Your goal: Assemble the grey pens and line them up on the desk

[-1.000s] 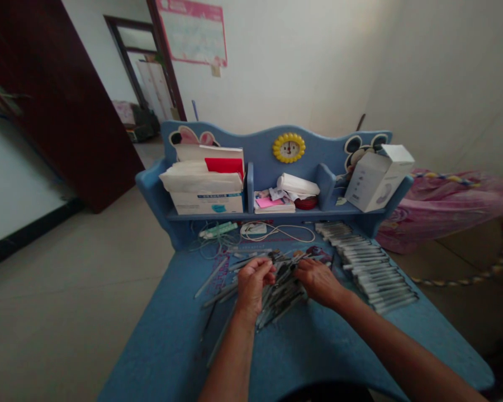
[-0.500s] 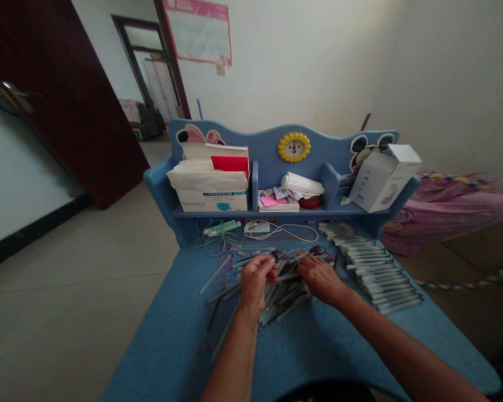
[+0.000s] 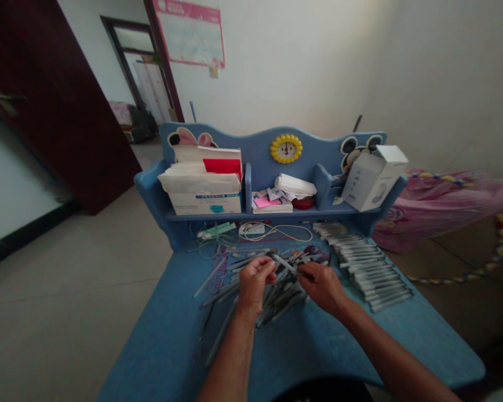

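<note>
My right hand is closed on one end of a slim, clear pen, which slants up and left. The pen's far end comes close to the fingertips of my left hand. Those fingers are pinched together; what they hold, if anything, is too small to make out. Under and around both hands lies a loose pile of pens, partly hidden by my hands. To the right, many similar pens form a neat slanting row on the blue desk.
Behind the pile lie a white looped cable and a green-and-white object with thin cords. The desk's shelf holds a mask box, papers and a white carton. A yellow flower-shaped clock sits above.
My right hand has drawn back slightly from the pile, and a pen now shows between my hands. My left hand stays pinched in nearly the same place. The view has shifted a little.
</note>
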`<state>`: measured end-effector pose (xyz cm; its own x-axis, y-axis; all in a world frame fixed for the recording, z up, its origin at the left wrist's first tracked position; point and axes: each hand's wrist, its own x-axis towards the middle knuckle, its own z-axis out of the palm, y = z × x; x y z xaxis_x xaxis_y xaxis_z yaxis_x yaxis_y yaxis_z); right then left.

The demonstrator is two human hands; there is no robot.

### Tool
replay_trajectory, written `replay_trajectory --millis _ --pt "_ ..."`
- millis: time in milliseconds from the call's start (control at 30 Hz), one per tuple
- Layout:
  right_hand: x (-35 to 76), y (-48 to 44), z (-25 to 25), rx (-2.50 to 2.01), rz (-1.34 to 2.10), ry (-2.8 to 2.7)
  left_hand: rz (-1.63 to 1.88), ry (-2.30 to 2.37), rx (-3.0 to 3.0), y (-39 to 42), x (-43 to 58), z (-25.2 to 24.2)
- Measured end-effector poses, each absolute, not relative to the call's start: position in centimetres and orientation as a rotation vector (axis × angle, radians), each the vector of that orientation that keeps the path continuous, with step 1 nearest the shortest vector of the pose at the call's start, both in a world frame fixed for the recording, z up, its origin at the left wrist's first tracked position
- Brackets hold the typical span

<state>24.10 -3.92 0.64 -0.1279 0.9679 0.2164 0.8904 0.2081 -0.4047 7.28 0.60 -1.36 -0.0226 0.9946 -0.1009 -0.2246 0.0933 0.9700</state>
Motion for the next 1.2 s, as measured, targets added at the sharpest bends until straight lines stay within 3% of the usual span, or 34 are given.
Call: replay_trajectory --millis 167,367,500,633,833,1200 --pt "24.3 -4.5 2.0 -1.748 0.037 -2.300 1.455 1.105 1.846 -0.3 7.7 -0.8" --pt "24.5 -4.4 3.3 -1.664 -0.082 -2.450 1.116 0.919 2.405 -1.2 9.1 -1.5" --pt "25.9 -3.5 3.6 -1.588 0.051 -2.259 1.087 0.985 2.300 -1.1 9.3 -2.0" --pt "28.7 -2.7 3.9 -1.709 0.076 -1.996 1.275 1.061 1.860 -0.7 9.0 -1.9" --pt "30.5 -3.1 2.9 -2.083 0.184 -2.058 1.272 1.105 1.373 -0.2 8.8 -1.8" --pt "29.4 -4.8 -0.9 -2.255 0.281 -2.125 1.290 0.981 1.124 0.3 8.4 -1.7"
